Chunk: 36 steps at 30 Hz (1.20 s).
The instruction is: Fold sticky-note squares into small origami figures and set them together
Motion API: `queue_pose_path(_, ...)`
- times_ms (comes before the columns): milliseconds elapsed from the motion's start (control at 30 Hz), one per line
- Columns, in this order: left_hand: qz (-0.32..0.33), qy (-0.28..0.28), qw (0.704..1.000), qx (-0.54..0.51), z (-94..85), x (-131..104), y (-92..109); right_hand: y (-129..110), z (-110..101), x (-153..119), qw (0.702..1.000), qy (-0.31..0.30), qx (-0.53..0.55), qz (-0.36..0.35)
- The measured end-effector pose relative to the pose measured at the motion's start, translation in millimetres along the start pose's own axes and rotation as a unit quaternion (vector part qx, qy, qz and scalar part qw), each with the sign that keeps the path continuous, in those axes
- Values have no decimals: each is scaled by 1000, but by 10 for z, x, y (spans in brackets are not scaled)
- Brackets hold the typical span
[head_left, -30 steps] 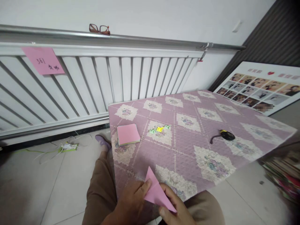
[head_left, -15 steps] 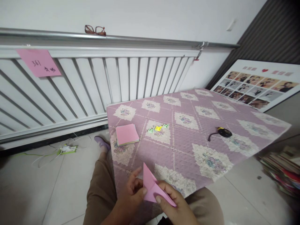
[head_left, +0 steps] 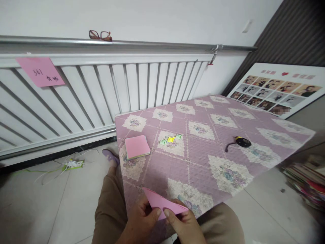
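A folded sheet of pink paper (head_left: 162,203) is held between both hands over the near edge of the table. My left hand (head_left: 142,217) is closed on its left part, with the thumb pressed on the face of the paper. My right hand (head_left: 181,220) pinches the right part, its thumb close beside the left one. The fingers behind the paper are mostly hidden. Beyond the hands, a stack of square paper (head_left: 137,146) with a pink sheet on top lies on the table. Small folded green and yellow paper pieces (head_left: 171,139) rest to its right.
A patterned purple cloth covers the table (head_left: 193,157). A black object with a strap (head_left: 242,142) lies at the right. A white radiator (head_left: 142,83) stands behind, with glasses (head_left: 100,35) on its pipe. A power strip (head_left: 73,164) and cables are on the floor at left.
The pink paper has turned, its upper point tipping to the left and lower. Both thumbs have come closer together at its middle. The view has shifted slightly.
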<state>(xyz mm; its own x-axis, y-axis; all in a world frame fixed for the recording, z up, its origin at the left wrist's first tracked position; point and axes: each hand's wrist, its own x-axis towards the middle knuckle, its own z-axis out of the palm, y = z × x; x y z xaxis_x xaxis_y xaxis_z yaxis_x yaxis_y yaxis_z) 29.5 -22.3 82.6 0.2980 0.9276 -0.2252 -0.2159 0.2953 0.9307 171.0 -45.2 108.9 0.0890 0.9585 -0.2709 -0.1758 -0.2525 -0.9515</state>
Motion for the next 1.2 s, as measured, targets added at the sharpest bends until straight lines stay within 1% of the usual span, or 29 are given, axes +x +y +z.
queue_pose_path(67,-10,-1,1000,12,26,-18,12,5,30,13,1000,13,-7,-8)
queue_pose_path(133,-35,-14,999,20,43,-36,21,6,43,23,1000,22,-18,-10)
queue_pose_path(233,-53,-19,998,18,36,-49,21,16,53,22,999,16,-29,-13)
queue_pose_path(400,-39,-25,999,26,-20,-39,-12,43,70,8,999,-3,-31,-21)
queue_pose_path(533,-39,-27,998,52,-28,-54,0,40,78,18,998,11,-38,-38)
queue_pose_path(633,-26,-47,997,47,-11,-74,42,45,101,26,998,26,-34,-46)
queue_pose_path(800,-12,-64,997,50,12,-82,74,76,165,26,999,29,-23,-32)
queue_pose_path(900,-11,-63,997,52,15,-84,49,72,191,30,998,33,-27,-44)
queue_pose_path(967,-4,-53,997,57,16,-91,31,65,201,33,998,33,-23,-49)
queue_pose_path(1100,24,-38,995,85,12,-118,22,62,210,48,998,48,-3,-27)
queue_pose_path(1200,42,-55,991,119,-13,-126,17,62,218,70,998,62,21,-4)
